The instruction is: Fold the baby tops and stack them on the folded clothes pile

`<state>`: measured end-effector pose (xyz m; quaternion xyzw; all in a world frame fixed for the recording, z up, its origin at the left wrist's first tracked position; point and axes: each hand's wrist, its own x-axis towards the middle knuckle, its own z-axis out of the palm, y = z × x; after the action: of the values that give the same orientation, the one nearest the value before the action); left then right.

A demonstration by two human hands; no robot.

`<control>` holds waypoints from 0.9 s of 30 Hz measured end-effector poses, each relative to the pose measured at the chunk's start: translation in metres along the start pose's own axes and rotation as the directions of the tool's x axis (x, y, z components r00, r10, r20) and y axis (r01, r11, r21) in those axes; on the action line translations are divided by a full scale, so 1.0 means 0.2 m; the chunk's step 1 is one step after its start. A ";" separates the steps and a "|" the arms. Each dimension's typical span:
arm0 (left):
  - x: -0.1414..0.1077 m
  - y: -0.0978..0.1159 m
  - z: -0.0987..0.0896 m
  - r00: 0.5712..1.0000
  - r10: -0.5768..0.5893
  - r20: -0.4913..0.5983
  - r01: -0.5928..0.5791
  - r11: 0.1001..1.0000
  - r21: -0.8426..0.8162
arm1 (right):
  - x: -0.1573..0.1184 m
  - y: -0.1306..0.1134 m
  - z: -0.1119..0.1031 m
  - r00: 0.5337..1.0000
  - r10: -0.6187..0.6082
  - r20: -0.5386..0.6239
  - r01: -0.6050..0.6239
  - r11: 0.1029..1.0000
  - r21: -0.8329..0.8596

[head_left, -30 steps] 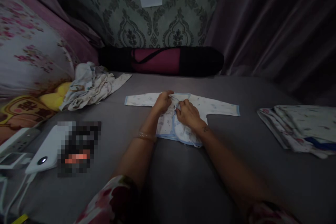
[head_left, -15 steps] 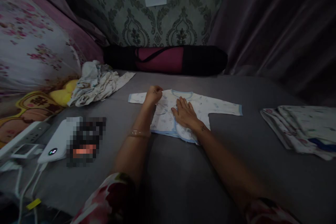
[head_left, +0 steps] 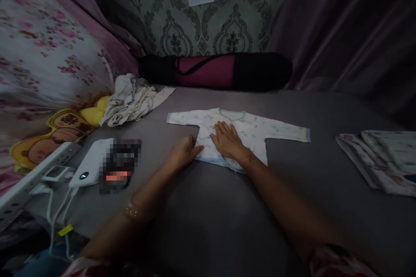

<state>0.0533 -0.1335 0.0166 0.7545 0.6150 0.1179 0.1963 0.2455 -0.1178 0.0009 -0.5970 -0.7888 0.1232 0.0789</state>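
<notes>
A small white baby shirt (head_left: 250, 132) with blue trim and faint prints lies spread on the grey sheet, both sleeves stretched out sideways. My right hand (head_left: 228, 140) rests flat on its front, fingers extended, holding nothing. At the shirt's lower left side edge is my left hand (head_left: 186, 152), its fingers curled and its thumb over the cloth. The hand itself partly hides the fabric it grips.
Folded baby clothes (head_left: 386, 156) are stacked at the right. A crumpled cloth (head_left: 133, 99), a yellow cartoon cushion (head_left: 42, 147), a white power bank (head_left: 94, 164) and a power strip (head_left: 39, 177) lie left. A black-and-pink roll bag (head_left: 208, 71) lies along the wall.
My left hand has moved from the shirt's left shoulder down to its lower left side edge. My right hand stays flat on the front. The view has shifted slightly left.
</notes>
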 end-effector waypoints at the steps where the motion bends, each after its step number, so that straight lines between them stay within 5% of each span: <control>1: -0.01 -0.02 0.01 1.000 0.018 -0.014 -0.018 1.000 -0.025 | 0.00 0.00 0.00 1.000 0.003 -0.001 -0.003 1.000 0.014; 9: -0.03 -0.11 -0.04 0.994 -0.025 0.110 0.049 0.975 -0.218 | 0.00 0.01 0.02 1.000 0.019 -0.023 -0.020 0.998 -0.060; 17: -0.07 -0.10 -0.07 0.986 0.012 0.165 0.009 0.992 -0.127 | -0.01 -0.01 0.01 0.990 -0.022 -0.138 0.002 0.990 -0.143; 20: -0.08 -0.09 -0.07 0.988 0.038 0.150 -0.023 0.995 -0.096 | -0.07 -0.08 -0.05 0.961 -0.185 -0.207 0.140 0.966 -0.216; 22: -0.09 -0.08 -0.06 0.988 0.068 0.136 -0.058 0.995 -0.077 | -0.12 -0.15 -0.07 0.952 -0.268 -0.147 0.234 0.948 -0.215; 27: -0.12 -0.04 -0.07 0.982 0.156 0.107 -0.157 0.988 0.001 | -0.22 -0.30 -0.02 0.976 -0.191 -0.108 0.168 0.967 -0.192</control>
<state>0.0346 -0.1526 0.0264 0.8066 0.5431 0.0898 0.2154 0.2029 -0.1752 0.0229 -0.5343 -0.8410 0.0051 0.0846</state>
